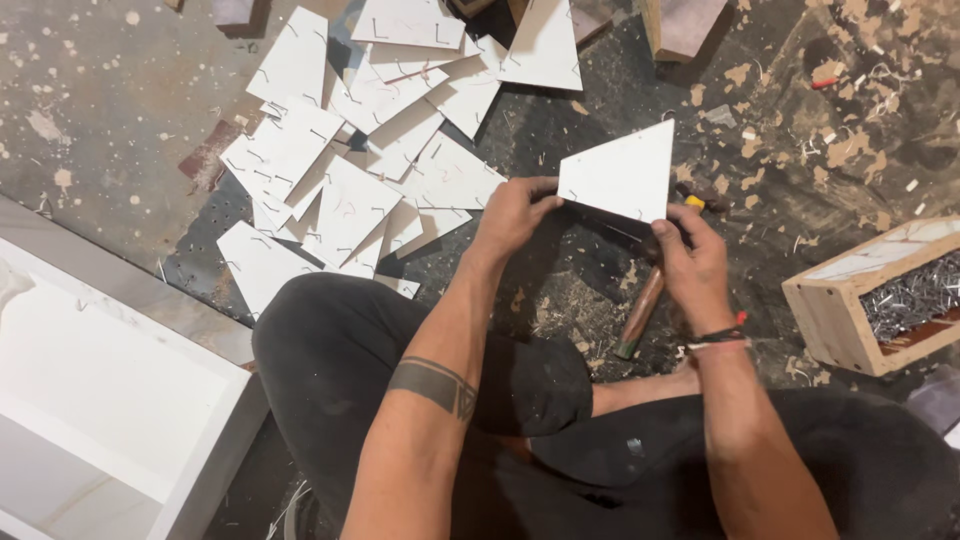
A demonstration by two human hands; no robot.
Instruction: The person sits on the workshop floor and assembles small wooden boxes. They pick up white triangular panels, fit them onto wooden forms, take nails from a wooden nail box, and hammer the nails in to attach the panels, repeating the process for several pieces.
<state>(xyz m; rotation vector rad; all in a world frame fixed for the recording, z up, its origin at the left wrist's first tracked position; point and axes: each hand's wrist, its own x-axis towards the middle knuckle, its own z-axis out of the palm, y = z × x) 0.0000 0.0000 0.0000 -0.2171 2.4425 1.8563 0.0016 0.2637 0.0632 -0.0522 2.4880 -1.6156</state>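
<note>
Two hands hold one white four-sided panel (622, 172) above the floor (110, 120); the left hand (512, 215) is clamped on the panel's left corner, fingers curled over the edge, and the right hand (692, 262) is closed on the panel's lower right corner, thumb pressed against its face; the panel sits between the two hands, tilted, its pointed top corner rising above the right hand; small metal staples show along its edges; to the left of the left hand, and beyond it, lies one loose heap of white cut panels (370, 150), overlapping so that an exact count cannot be told, though well over a dozen show, each with staples near its edges; just below the right hand, one hammer (640, 312) with a reddish wooden handle rests on the floor, partly hidden by that hand; to the right of the right hand, well apart, stands one open wooden box (835, 320) filled with grey metal nails or staples; far to the left of the left arm stands one white cabinet frame (120, 400); one dark band tattoo circles the left forearm, and one thin bracelet (722, 338) circles the right wrist; wood shavings (850, 150) litter the floor beyond the right hand.
</note>
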